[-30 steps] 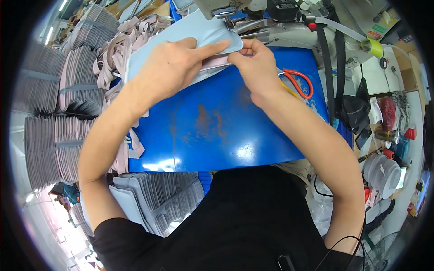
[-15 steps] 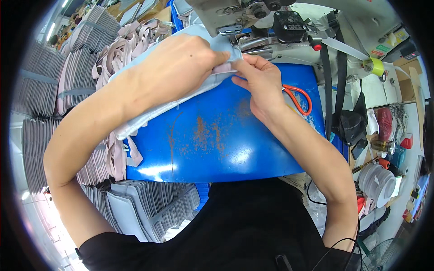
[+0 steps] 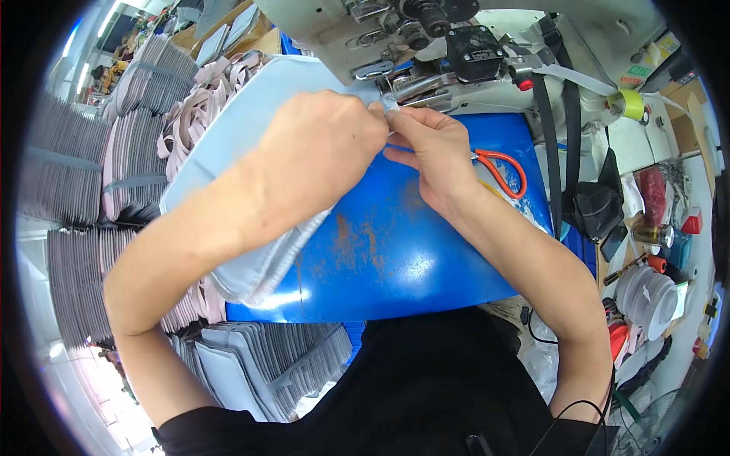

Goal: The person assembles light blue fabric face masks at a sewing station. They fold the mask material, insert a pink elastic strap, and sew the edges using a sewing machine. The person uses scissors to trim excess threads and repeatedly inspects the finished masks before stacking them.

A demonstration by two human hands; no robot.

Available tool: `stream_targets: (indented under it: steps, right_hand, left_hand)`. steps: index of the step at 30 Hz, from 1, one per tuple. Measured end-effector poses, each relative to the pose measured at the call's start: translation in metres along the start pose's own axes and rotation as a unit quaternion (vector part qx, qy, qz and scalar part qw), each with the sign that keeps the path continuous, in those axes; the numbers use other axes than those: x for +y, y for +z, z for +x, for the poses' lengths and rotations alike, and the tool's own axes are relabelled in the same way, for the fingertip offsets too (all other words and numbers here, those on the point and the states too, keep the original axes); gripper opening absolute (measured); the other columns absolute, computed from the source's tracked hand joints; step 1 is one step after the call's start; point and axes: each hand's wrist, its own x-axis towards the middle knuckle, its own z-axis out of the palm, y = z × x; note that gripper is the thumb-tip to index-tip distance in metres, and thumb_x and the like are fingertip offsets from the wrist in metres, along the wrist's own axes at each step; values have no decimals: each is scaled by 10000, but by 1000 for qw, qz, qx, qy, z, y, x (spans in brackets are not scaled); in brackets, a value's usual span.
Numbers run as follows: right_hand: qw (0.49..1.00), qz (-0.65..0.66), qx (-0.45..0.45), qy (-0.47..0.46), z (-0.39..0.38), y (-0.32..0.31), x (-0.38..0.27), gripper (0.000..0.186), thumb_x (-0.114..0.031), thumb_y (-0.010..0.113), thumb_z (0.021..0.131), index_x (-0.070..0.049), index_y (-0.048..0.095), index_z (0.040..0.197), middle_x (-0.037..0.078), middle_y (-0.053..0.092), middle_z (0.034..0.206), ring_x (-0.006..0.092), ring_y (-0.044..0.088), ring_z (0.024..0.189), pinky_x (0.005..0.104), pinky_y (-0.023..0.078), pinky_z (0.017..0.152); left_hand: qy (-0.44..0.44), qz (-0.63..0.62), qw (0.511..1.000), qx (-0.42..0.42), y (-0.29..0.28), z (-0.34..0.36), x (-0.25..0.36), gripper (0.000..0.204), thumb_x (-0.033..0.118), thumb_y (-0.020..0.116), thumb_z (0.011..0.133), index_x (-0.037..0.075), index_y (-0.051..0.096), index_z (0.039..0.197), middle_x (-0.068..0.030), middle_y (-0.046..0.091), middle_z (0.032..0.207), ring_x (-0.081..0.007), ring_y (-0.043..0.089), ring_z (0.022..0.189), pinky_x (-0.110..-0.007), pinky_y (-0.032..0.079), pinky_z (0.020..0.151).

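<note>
A light blue fabric panel (image 3: 228, 148) with a stitched, padded edge slants across the left of the blue work surface (image 3: 411, 243). My left hand (image 3: 327, 140) is closed on the panel's upper right corner, its fingers curled under and partly hidden. Thumb and forefinger of my right hand (image 3: 437, 148) pinch the same corner, right beside the left fingertips, where a small pale strip shows. Both hands are just below the needle area of an industrial sewing machine (image 3: 426, 45). Close to the right wrist lie orange-handled scissors (image 3: 506, 171), which neither hand touches.
Pale pink straps (image 3: 201, 106) heap beyond the panel. Strapped stacks of grey panels (image 3: 65, 175) stand at the left, with another stack (image 3: 258, 365) below the table edge. A yellow-green tape roll (image 3: 627, 106) and black straps (image 3: 559, 152) hang at the right.
The light blue panel has swung round, and more of its face shows at the left. My left hand has shifted slightly down and right; my right hand stays at the corner.
</note>
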Motion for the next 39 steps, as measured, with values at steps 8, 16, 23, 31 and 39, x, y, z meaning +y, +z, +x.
stream_targets:
  steps: [8, 16, 23, 31, 39]
  right_hand:
    - [1000, -7, -15, -12, -4, -4, 2, 309, -148, 804, 906, 27, 707, 1142, 91, 768, 986, 151, 730, 869, 306, 577, 701]
    - [996, 15, -67, -55, -1, -18, 4, 331, -126, 785, 926, 77, 691, 1170, 81, 760, 962, 99, 665, 766, 251, 516, 694]
    - [928, -283, -88, -224, -22, -42, 11, 295, -179, 709, 988, 22, 682, 1203, -7, 665, 794, 88, 562, 678, 281, 470, 662]
    - [976, -81, -172, -105, -36, -48, 21, 304, -132, 608, 1053, 32, 630, 1308, 31, 724, 962, 80, 657, 841, 266, 531, 767]
    - [980, 57, -182, -48, -16, -39, 16, 343, -152, 604, 1054, 48, 617, 1332, 102, 738, 1115, 121, 709, 955, 274, 576, 860]
  left_hand:
    - [-81, -36, 995, 55, 17, 1, 27, 208, 76, 630, 901, -91, 685, 1012, -151, 727, 749, -292, 751, 700, -389, 589, 590]
    - [-216, -145, 963, 72, 39, 23, 59, 341, 56, 649, 847, -95, 592, 1147, -222, 727, 826, -375, 729, 714, -481, 573, 623]
    - [-323, -388, 843, 186, 79, 0, 70, 396, 110, 629, 934, -7, 568, 1307, -211, 728, 978, -367, 729, 866, -454, 562, 749]
    - [-510, -655, 460, 316, 183, -132, 75, 564, 137, 623, 1023, 6, 448, 1544, -222, 504, 1535, -304, 530, 1379, -400, 402, 1167]
    - [-451, -694, 427, 364, 149, -137, 72, 499, 175, 612, 1050, 15, 507, 1511, -100, 656, 1371, -168, 641, 1199, -312, 484, 1047]
